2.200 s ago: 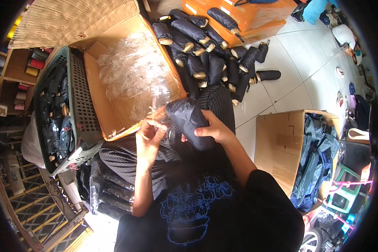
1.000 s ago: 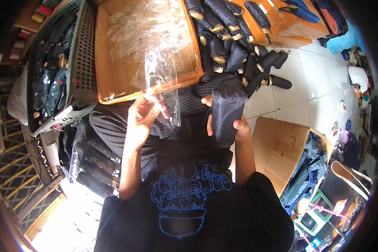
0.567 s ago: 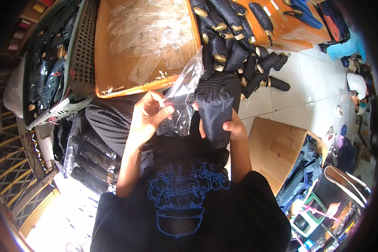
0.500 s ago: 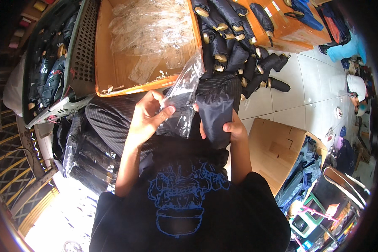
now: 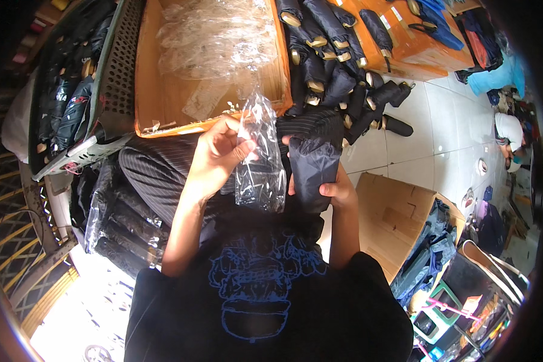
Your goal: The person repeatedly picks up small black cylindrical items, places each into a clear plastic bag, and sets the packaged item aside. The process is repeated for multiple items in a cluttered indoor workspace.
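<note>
My left hand [image 5: 221, 148] pinches a clear plastic bag [image 5: 260, 181] between thumb and fingers. The bag hangs in front of my lap, and the dark cloth behind shows through it. Just to its right, my right hand [image 5: 339, 188] grips a folded umbrella [image 5: 314, 172] in a black fabric sleeve. Its wide end points away from me, and my thumb lies along its right side. Bag and umbrella are side by side, apart. Some fingers of my right hand are hidden behind the sleeve.
An open orange-edged box [image 5: 214, 99] holds many clear bags. Several sleeved umbrellas [image 5: 338, 84] lie piled beyond my knee, some on the tiled floor [image 5: 425, 130]. A grey crate [image 5: 117, 78] with black umbrellas stands left. A cardboard box [image 5: 392, 223] of dark blue items is right.
The plastic bag has swung from a slant to hanging more upright and now shows wider. The umbrella has shifted slightly right in my right hand.
</note>
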`<control>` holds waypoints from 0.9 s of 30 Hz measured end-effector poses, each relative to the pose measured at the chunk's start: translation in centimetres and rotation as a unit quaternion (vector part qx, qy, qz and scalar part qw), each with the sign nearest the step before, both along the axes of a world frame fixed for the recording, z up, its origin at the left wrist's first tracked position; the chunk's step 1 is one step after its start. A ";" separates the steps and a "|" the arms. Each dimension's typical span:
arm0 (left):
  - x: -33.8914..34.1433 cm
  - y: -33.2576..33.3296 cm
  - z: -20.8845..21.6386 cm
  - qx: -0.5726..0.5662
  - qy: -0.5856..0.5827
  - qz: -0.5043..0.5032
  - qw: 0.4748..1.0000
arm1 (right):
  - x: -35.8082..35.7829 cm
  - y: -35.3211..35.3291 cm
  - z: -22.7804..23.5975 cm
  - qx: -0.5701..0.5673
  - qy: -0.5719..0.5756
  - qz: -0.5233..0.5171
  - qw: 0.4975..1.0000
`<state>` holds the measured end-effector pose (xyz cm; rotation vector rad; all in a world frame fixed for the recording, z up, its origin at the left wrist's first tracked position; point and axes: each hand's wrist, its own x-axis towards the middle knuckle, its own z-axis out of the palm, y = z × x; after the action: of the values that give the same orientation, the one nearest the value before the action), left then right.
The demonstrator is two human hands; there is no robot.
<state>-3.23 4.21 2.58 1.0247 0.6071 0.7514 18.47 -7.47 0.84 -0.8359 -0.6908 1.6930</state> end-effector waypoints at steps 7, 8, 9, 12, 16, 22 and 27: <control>0.3 -0.7 -0.3 -0.001 0.037 0.004 0.999 | 0.0 1.5 1.9 0.015 -0.068 0.035 0.997; 0.2 -0.7 -0.2 0.010 0.051 0.008 0.999 | -0.3 1.7 2.2 0.029 -0.080 0.032 0.996; 0.2 -0.8 -0.2 0.020 0.065 0.012 0.998 | -0.5 1.8 2.3 0.042 -0.093 0.026 0.994; 0.2 -1.0 0.0 0.034 0.086 0.017 0.996 | -0.6 1.8 2.2 0.075 -0.146 0.025 0.986; 0.4 -1.1 0.0 0.060 0.121 0.038 0.990 | -1.0 1.8 2.5 0.095 -0.160 -0.002 0.982; 0.5 -1.5 -0.7 0.068 0.118 0.026 0.990 | -1.5 2.0 2.8 0.048 -0.152 0.003 0.987; -0.3 -1.0 -0.9 0.095 0.163 0.039 0.981 | -0.3 1.3 2.3 -0.024 -0.129 0.009 0.991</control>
<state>-3.55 3.17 1.69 1.3204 0.8732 0.7245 18.13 -6.13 3.10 -1.0972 -0.8364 1.6385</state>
